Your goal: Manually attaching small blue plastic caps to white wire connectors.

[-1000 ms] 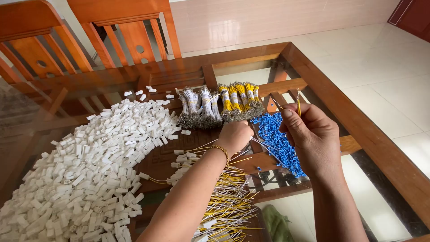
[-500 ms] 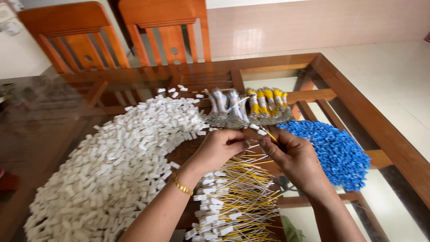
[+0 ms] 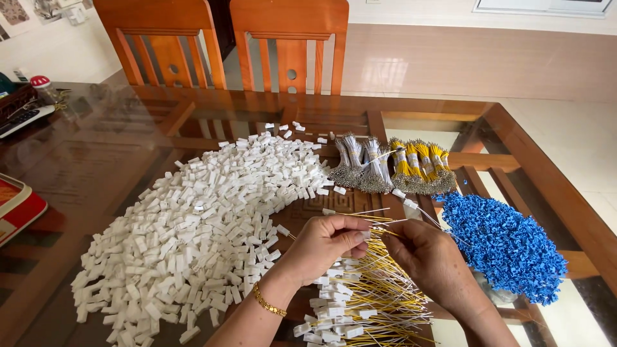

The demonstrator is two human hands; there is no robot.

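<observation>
Head view: left hand (image 3: 324, 243), right hand (image 3: 429, 257) pinch thin wire (image 3: 379, 222).

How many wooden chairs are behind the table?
2. One wooden chair stands at the far edge of the glass-topped table, left of centre; the other wooden chair is right beside it. Only their backs show; more chairs may be out of view.

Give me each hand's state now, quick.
Left hand: pinched shut on a thin wire.
Right hand: closed, fingertips on the same wire.
</observation>
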